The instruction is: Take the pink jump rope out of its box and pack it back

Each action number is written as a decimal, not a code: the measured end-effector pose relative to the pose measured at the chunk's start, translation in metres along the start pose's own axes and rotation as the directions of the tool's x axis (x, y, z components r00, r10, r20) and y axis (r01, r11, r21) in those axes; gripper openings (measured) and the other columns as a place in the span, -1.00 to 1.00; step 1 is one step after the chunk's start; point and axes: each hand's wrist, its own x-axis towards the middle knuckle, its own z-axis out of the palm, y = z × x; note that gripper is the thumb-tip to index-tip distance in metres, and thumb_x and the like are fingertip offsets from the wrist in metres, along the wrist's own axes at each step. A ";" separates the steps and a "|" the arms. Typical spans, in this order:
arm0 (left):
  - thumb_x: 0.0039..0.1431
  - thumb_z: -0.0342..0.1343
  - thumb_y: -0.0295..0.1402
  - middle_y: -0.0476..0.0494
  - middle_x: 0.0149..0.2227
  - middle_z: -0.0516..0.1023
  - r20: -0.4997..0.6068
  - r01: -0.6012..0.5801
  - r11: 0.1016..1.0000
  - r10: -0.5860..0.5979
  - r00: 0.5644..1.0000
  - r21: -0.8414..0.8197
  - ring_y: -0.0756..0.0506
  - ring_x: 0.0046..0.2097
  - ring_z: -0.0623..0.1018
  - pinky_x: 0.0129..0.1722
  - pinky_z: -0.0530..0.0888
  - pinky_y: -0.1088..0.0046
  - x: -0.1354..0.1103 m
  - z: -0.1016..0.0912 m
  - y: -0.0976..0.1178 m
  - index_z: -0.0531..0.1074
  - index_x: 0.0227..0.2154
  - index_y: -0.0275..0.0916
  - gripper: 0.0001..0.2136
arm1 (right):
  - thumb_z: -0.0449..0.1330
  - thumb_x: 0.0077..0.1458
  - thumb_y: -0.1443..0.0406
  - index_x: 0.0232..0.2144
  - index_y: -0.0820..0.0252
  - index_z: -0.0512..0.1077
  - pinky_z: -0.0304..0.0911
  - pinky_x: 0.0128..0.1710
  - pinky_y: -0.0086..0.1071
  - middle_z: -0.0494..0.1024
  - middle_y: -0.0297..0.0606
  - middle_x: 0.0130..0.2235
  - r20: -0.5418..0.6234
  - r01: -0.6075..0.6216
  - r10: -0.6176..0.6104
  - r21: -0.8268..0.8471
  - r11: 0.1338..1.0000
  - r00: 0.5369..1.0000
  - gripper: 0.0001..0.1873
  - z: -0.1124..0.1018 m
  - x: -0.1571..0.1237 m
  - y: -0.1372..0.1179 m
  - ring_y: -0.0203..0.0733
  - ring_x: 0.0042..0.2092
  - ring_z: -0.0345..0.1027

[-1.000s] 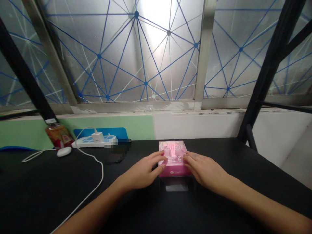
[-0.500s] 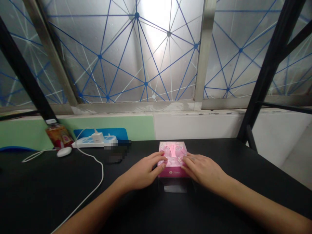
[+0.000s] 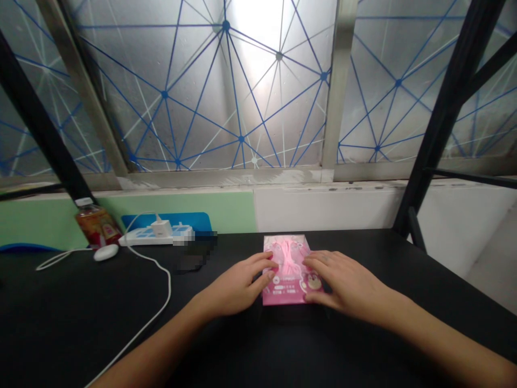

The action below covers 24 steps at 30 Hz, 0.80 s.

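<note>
Worktop: we're on a black worktop (image 3: pixel 100 328), with a white power strip (image 3: pixel 149 235) at the back, just beside a labelled bottle (image 3: pixel 97 226).
Box: a pink printed box (image 3: pixel 287 277) lies flat, right between the hands.
Left grip: open (image 3: pixel 236 283), fingertips touching the box's left side, no clasp.
Right grip: open (image 3: pixel 347 285), fingers spread across the box's right side.

Okay so that pink box (image 3: pixel 287 275) has tipped down since a moment ago and now lies flat on the tabletop (image 3: pixel 100 323), printed face up. The person's right hand (image 3: pixel 347 285) has shifted too, spreading wider across the box's right edge.
</note>
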 end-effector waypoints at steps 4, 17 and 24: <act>0.39 -0.13 -0.19 -0.12 0.25 0.32 -0.014 0.002 1.000 -0.002 1.000 0.004 -0.15 0.27 0.28 0.26 0.22 0.27 0.004 -0.002 0.005 0.42 0.09 -0.15 -0.65 | 0.35 -0.02 -0.01 0.19 0.25 0.26 -0.03 0.24 0.11 0.22 0.10 0.27 0.077 0.136 -0.139 0.040 0.990 0.987 -0.18 -0.017 -0.009 -0.012 0.22 0.29 0.03; 0.24 0.06 -0.20 -0.12 0.05 0.53 -0.168 0.128 0.991 -0.135 0.977 -0.049 -0.16 -0.07 0.55 -0.03 0.44 0.33 0.039 0.006 0.003 0.48 -0.01 -0.13 -0.70 | 0.10 0.21 0.38 -0.27 0.19 0.50 0.31 -0.16 -0.36 0.59 -0.23 -0.26 0.259 0.311 -0.382 0.276 0.909 0.887 -0.84 -0.040 -0.016 -0.037 -0.16 -0.19 0.46; 0.21 0.06 -0.13 -0.18 -0.09 0.60 -0.202 0.222 0.975 -0.218 0.955 -0.003 -0.20 -0.19 0.58 -0.18 0.47 0.30 0.111 0.011 -0.019 0.50 -0.07 -0.18 -0.66 | 0.23 0.10 0.41 -0.49 0.18 0.41 0.27 -0.27 -0.46 0.61 -0.33 -0.31 0.318 0.428 -0.556 0.392 0.814 0.768 -0.86 -0.073 -0.014 -0.020 -0.24 -0.25 0.45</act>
